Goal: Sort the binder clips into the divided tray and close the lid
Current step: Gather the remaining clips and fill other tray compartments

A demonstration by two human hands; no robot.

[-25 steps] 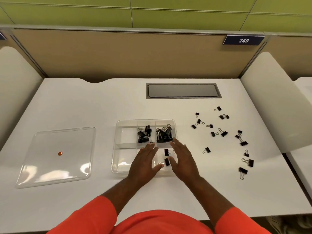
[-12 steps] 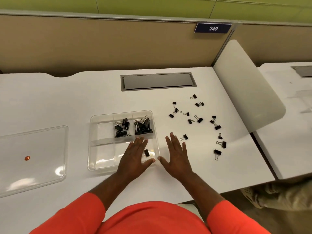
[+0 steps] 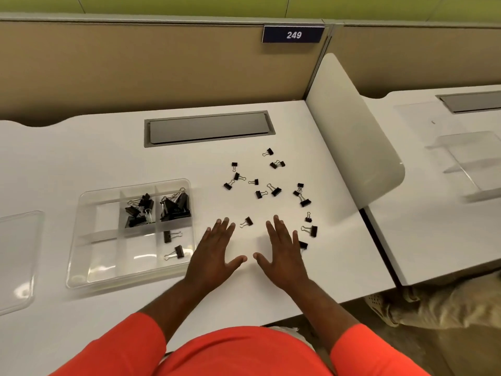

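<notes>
- The lid (image 3: 16,256) was cut off by the picture's left side, so only its right part showed, lying flat on the left part of the table (image 3: 108,147).
- One clip (image 3: 303,245) was half hidden behind the right hand (image 3: 284,253), with only a black corner showing.
- The two heaps in the tray (image 3: 103,213) were a tangle, too jumbled to count: one heap (image 3: 139,210) in the far middle compartment and a bigger one (image 3: 174,206) in the far right one.
- The near right compartment held two single clips (image 3: 173,244).
- The tray sat near the table's front edge, left of the middle.
- The loose clips (image 3: 275,189) were scattered over the right half of the table, between the grey hatch (image 3: 208,130) and the front edge.
- Both hands were out flat, palms down, fingers straight and spread, and they held nothing.
- The left hand (image 3: 214,256) was just beside the tray's right wall.
- A lone clip (image 3: 248,221) lay between the two sets of fingertips, untouched.
- It was hard to tell whether the palms touched the table.
- The clear things on the neighbouring desk (image 3: 466,158) were blurred beyond naming.
- A dark plate (image 3: 293,35) on the back partition read "249".
</notes>
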